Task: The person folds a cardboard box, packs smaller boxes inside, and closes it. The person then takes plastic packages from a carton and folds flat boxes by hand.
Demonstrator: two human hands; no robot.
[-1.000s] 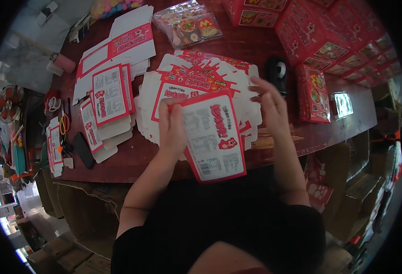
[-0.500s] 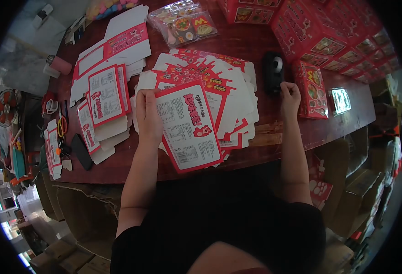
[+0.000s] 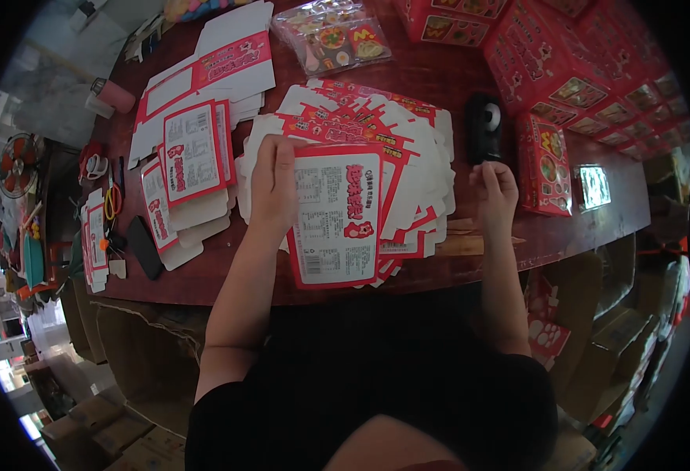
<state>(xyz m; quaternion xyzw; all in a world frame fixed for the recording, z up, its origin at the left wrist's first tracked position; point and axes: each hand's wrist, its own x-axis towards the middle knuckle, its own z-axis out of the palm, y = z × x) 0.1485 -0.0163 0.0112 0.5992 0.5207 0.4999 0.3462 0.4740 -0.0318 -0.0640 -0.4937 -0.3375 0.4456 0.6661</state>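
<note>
My left hand (image 3: 273, 184) grips the upper left edge of a red-bordered white printed carton (image 3: 335, 224), its text panel facing up. Beneath and behind that carton, a fanned pile of flat red-and-white cartons (image 3: 419, 169) spreads over the table. My right hand (image 3: 496, 195) is raised with thumb and fingers pinched together, just in front of a black tape dispenser (image 3: 482, 145) with a pale roll. Whatever the pinch holds, if anything, is too small to make out. A finished-looking red box (image 3: 545, 169) stands right of the dispenser.
More flat cartons (image 3: 196, 153) lie in stacks on the left, with a black phone-like object (image 3: 144, 247) beside them. A clear bag of printed pieces (image 3: 333, 39) sits at the back. Red boxes (image 3: 545, 55) are stacked at the right rear. Brown cardboard boxes (image 3: 145, 345) stand below the table.
The carton in my left hand has turned straighter. My right hand stays close to the tape dispenser, its fingers still pinched. The whole view has shifted slightly.
</note>
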